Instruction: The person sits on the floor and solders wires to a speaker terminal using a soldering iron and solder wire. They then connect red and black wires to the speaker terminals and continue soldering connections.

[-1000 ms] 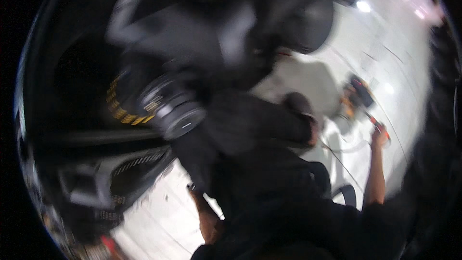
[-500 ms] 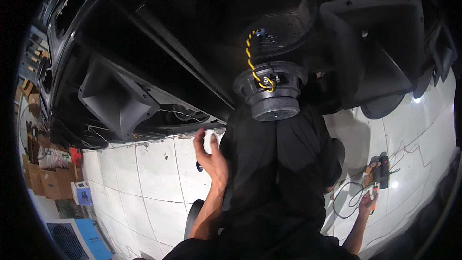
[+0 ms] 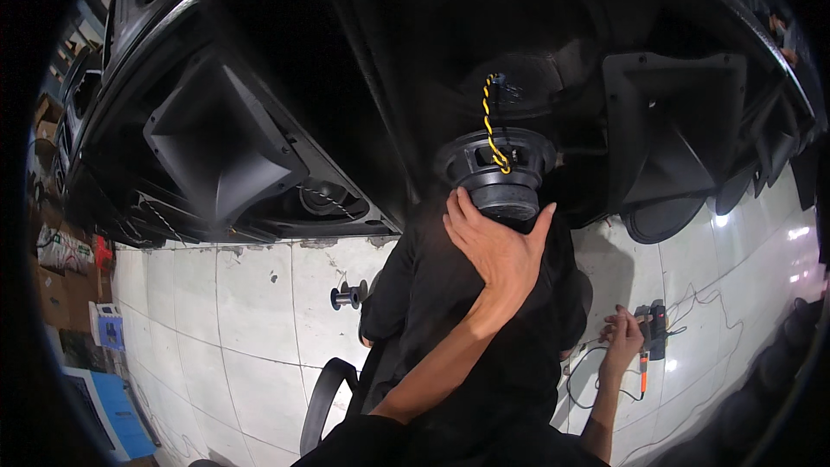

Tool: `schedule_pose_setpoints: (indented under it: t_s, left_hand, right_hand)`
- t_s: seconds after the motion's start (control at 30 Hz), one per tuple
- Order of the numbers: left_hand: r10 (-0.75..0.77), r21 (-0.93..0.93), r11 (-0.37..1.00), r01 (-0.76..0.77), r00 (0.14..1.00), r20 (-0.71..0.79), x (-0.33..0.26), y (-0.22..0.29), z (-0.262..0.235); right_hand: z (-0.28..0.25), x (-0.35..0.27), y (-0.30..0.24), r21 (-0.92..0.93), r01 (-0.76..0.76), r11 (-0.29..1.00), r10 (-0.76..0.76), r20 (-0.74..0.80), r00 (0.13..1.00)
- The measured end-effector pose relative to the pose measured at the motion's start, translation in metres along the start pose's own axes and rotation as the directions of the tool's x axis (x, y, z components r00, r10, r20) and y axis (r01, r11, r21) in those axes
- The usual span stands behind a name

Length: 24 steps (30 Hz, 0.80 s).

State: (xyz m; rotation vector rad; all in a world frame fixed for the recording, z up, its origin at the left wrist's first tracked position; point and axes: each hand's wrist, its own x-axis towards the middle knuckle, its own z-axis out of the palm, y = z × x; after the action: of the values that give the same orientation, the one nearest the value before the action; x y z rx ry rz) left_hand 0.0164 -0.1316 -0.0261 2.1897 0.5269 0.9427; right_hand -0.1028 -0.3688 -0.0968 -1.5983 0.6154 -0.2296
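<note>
A round black speaker driver point(image 3: 497, 160) rests at my knees, its magnet toward me. A twisted yellow-and-black wire point(image 3: 488, 112) runs from its terminals into the dark round opening of a black speaker cabinet point(image 3: 415, 26). My left hand point(image 3: 497, 246) cups the near side of the magnet, thumb on the right and fingers on the left. Low on the right, my right hand point(image 3: 621, 342) has its fingers apart. Just beside it an orange-handled soldering iron point(image 3: 643, 374) stands against a small dark stand or box point(image 3: 654, 329) on the floor.
Square horns point(image 3: 674, 125) sit in the cabinets on both sides. A spool point(image 3: 346, 296) of thin wire lies on the white tiled floor point(image 3: 255, 294) left of my legs. Loose cables point(image 3: 722, 307) trail at right. Cardboard boxes point(image 3: 56, 294) and a blue-and-white appliance point(image 3: 112, 415) stand far left.
My left hand has moved up and right from beside my legs onto the driver's magnet. My right hand has let go of the soldering iron.
</note>
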Motion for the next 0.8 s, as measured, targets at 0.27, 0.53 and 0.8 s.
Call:
schedule_pose_setpoints:
  t_s: [0.27, 0.53, 0.8]
  left_hand:
    - [-0.057, -0.237, 0.970, 0.049, 0.998, -0.028, 0.004, 0.004, -0.015]
    - [0.151, -0.564, 0.826, 0.014, 0.958, 0.245, 0.031, 0.003, -0.104]
    - [0.135, -0.514, -0.139, 0.847, 0.530, 0.837, 0.039, -0.038, -0.121]
  right_hand:
    - [0.043, -0.047, -0.058, -0.065, 0.163, 0.984, -0.146, 0.212, 0.966]
    - [0.026, -0.042, -0.130, -0.017, 0.327, 0.945, -0.318, 0.191, 0.929]
    - [0.095, -0.016, -0.231, 0.039, 0.700, 0.713, -0.651, 0.408, 0.640]
